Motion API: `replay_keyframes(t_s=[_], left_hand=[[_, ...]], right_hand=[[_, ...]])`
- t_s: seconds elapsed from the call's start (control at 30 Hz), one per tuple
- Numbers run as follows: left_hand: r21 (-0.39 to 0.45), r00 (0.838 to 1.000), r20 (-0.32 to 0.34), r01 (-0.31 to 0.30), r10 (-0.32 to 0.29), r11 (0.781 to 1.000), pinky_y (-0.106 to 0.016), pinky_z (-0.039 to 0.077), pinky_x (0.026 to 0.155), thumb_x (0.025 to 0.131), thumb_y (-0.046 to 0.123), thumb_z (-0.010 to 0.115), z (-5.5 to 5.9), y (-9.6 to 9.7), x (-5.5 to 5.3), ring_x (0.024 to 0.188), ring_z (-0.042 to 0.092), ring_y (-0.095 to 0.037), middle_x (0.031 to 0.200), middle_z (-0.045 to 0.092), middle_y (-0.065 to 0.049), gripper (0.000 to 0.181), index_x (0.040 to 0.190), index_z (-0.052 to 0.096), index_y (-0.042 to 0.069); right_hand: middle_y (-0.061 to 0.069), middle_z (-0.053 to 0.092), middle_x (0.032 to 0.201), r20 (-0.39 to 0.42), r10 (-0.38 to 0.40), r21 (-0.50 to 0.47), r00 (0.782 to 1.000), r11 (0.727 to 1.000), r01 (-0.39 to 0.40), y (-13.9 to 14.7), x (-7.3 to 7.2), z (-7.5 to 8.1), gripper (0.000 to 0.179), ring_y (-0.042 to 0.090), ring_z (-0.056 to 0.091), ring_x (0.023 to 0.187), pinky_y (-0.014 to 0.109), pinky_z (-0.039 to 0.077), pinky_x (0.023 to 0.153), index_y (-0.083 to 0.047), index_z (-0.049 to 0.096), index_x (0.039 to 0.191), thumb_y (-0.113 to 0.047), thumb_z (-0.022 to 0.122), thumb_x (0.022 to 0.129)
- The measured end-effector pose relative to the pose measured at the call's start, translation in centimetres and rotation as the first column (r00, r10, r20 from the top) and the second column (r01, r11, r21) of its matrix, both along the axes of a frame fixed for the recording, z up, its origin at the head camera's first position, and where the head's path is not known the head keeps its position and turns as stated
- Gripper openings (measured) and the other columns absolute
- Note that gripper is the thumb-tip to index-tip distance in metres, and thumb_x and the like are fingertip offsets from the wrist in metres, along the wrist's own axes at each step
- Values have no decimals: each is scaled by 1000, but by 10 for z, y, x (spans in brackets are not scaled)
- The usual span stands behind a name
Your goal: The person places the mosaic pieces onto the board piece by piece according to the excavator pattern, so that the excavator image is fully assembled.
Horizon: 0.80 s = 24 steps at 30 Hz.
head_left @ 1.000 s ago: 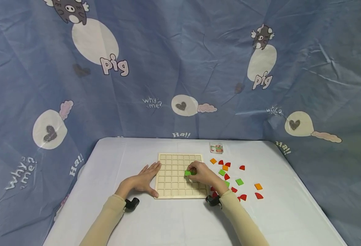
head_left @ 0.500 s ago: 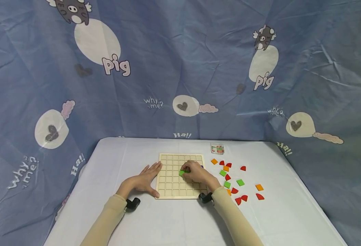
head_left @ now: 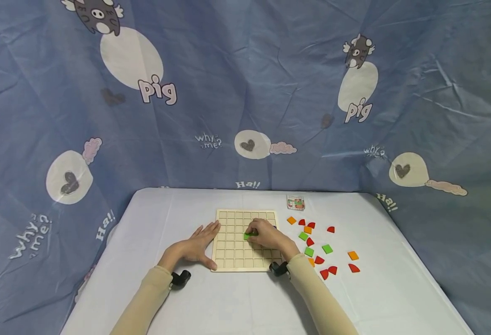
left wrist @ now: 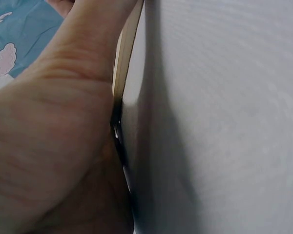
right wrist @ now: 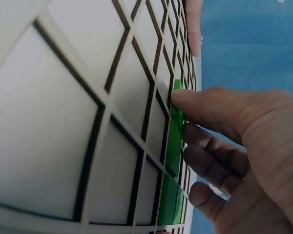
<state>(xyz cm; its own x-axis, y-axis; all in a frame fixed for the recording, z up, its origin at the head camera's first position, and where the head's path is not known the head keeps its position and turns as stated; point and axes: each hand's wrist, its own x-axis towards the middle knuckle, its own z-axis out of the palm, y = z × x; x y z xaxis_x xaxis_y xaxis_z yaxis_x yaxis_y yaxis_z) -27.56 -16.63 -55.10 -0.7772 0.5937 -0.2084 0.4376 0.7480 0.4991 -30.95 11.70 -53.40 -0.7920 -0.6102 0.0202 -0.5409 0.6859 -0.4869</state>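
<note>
A pale wooden grid board [head_left: 233, 268] lies on the white table. My right hand [head_left: 266, 234] is over its middle, pinching a green square tile [head_left: 247, 236] at a cell. The right wrist view shows the thumb [right wrist: 205, 105] on that green tile [right wrist: 177, 86], with more green tiles [right wrist: 172, 146] in a row nearer the camera and a sliver of red at the bottom. My left hand [head_left: 197, 244] lies spread at the board's left edge, its fingertips and thumb touching the rim. Only its palm side and wrist [left wrist: 53, 126] fill the left wrist view.
Right of the board lie loose green squares [head_left: 327, 249], orange squares [head_left: 353, 255] and red quarter-round pieces [head_left: 354, 268]. A small printed pattern card [head_left: 295, 203] is at the back. A bit of dark blue [head_left: 275, 227] shows at the board's right side. Blue cloth [head_left: 212, 107] hangs behind.
My right hand has moved left over the board with the green tile, about one cell, and then stayed there as the tile tipped flatter or lower. The left hand has kept its place.
</note>
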Motion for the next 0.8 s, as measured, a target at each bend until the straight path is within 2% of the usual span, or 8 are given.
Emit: replay_keyframes(t_s=[0.17,0.33,0.47,0.63,0.8], left_hand=[[6,1000,-8,2,-2,1000,-52,-4,122,58,65,80,0,0,1,151,-4,-30,163,-4,-12,139,155,3,3],[11,1000,-14,7,-7,1000,-52,-3,122,57,65,80,0,2,1,151,-4,-31,163,-3,-13,139,155,2,3],[7,1000,-20,7,-7,1000,-52,-3,122,57,66,80,0,2,0,151,-3,-31,163,-3,-13,140,155,3,3],[-8,1000,-12,-3,2,1000,-50,-4,122,56,66,80,1,2,0,151,-4,-30,163,-4,-12,140,155,2,4],[-22,1000,-11,-15,14,1000,-49,-4,123,55,67,79,1,1,0,151,-4,-29,163,-4,-11,141,155,2,4]], right_hand=[[-4,63,101,14,-21,-8,1000,1000,21,2,2,2,20,9,58,90,26,52,81,-14,69,106,-20,72,87],[-3,63,102,58,-78,-118,995,989,84,16,7,4,23,7,58,87,24,52,77,-11,67,111,-21,69,90],[-3,63,92,80,-148,-209,986,964,162,37,10,9,16,9,57,81,25,51,71,-9,66,103,-18,68,90],[-2,61,86,78,-254,-226,964,937,265,73,12,12,13,11,54,76,23,47,64,-9,63,97,-17,70,88],[2,60,87,63,-373,-170,925,910,379,107,14,14,19,14,53,77,26,46,64,-7,63,98,-17,72,85]])
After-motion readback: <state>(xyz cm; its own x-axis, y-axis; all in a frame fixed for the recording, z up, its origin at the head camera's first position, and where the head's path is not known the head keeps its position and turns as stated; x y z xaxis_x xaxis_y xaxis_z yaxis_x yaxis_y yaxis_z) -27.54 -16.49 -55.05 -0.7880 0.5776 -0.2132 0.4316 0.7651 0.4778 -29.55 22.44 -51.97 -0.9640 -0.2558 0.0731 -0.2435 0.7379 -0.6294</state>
